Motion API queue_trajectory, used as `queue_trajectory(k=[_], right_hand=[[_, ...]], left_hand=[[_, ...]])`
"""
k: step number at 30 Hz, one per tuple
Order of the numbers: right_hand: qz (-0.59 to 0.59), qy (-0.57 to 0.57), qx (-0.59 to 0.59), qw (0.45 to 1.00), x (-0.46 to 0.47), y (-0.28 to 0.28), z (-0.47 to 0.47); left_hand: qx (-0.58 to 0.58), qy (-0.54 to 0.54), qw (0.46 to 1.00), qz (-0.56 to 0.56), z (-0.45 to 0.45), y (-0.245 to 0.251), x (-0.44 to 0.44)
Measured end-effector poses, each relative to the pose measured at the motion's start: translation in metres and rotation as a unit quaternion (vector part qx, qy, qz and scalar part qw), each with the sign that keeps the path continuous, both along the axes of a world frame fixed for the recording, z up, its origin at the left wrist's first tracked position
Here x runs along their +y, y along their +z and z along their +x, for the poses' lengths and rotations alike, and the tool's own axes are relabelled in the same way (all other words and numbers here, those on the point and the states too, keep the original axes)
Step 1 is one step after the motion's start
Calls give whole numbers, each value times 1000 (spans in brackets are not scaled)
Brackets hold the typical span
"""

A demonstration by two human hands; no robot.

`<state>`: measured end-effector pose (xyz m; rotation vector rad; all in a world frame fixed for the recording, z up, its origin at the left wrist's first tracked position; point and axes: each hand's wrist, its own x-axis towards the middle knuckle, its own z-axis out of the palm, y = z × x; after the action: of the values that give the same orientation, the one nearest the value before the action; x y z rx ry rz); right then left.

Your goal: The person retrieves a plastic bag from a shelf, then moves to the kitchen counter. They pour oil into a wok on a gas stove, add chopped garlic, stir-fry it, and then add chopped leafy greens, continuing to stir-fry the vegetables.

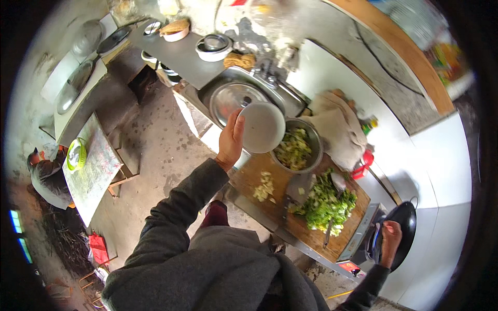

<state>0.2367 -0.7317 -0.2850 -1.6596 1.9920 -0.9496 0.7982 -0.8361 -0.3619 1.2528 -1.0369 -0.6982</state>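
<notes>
My left hand [230, 143] grips the rim of a pale round bowl [262, 127], its thumb along the edge. The bowl is over the near side of the sink, next to a metal pot [320, 149] of chopped vegetables [293, 149]. My right hand [390, 240], fingers curled, is at the near side of a black wok [405, 229] on the far right; what it holds is unclear. Between my hands lies a wooden cutting board [280, 217] with chopped greens [330, 204], small pale pieces [264, 187] and a knife or similar blade [300, 188].
A steel sink [206, 91] holds a large metal basin or lid [237, 97]. Behind the board are a beige cloth [334, 128] and a red container [362, 165]. A person [50, 179] sits at left by a low table [93, 171] bearing a green basket [76, 154].
</notes>
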Motion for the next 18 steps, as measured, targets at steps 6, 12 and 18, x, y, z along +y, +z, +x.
queue_trajectory(k=[6,12,18], right_hand=[[126,272,104,948,-60,-27,226],[277,277,88,916,-59,-49,298],[303,125,-70,942,-26,-93,300]], left_hand=[[200,10,972,120,138,-38,-32],[245,-12,964,99,278,-107,-76],[323,39,928,181,365,-137,-164]])
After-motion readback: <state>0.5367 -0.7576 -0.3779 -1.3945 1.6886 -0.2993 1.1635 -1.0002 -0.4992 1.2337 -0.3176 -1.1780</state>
